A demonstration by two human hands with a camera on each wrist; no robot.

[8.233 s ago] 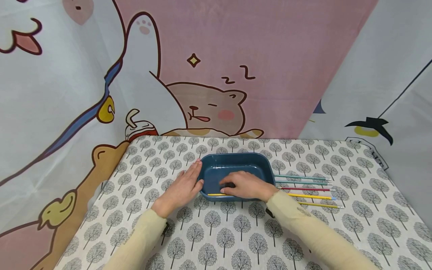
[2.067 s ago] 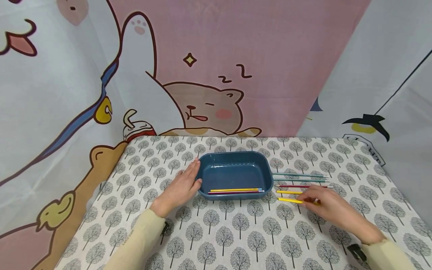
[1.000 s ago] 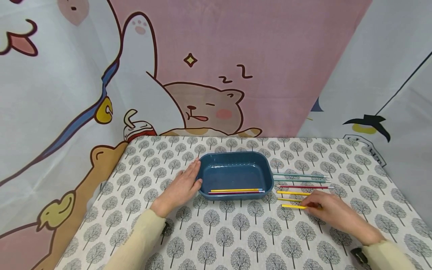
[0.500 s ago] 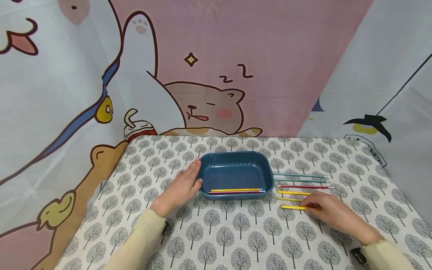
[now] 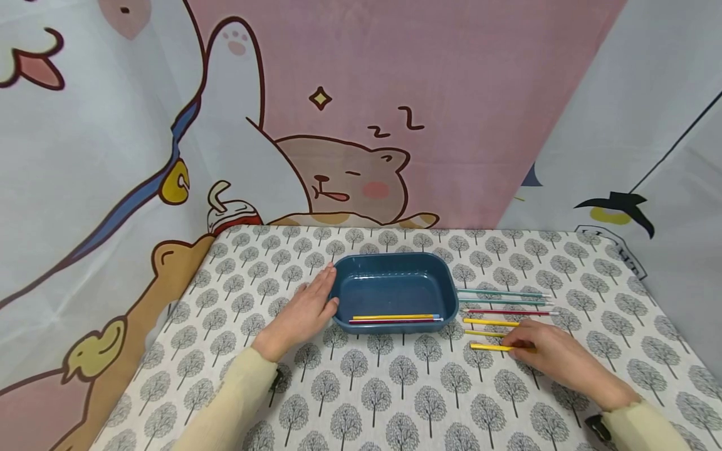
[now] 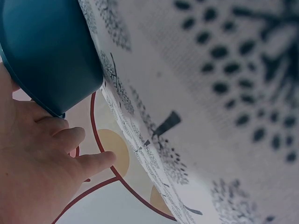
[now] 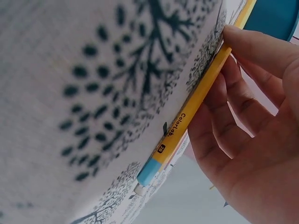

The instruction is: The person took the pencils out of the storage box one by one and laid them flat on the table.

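My left hand [image 5: 301, 313] rests with straight fingers against the left end of a dark blue rectangular dish [image 5: 395, 294]; the left wrist view shows the fingers at its rim. A yellow pencil and a dark red pencil [image 5: 395, 322] lie inside along the near wall. To the right of the dish, my right hand [image 5: 549, 347] pinches a yellow pencil [image 7: 187, 112] between thumb and fingers, low over the cloth. This pencil has a light blue band and a white eraser end. It is the nearest of the row beside the dish, and the hand hides its right part.
Beyond the held pencil lie a dull yellow pencil [image 5: 482, 333], a brighter yellow pencil [image 5: 487, 322], a red pencil [image 5: 510, 312] and two green pencils [image 5: 504, 302], roughly parallel. A tree-patterned cloth [image 5: 378, 388] covers the table. Cartoon fabric [image 5: 451, 113] hangs behind it.
My right hand was inside the dish at a yellow pencil, then went right and moved another yellow pencil to the row's near side. In the last second, both hands have stayed nearly still.
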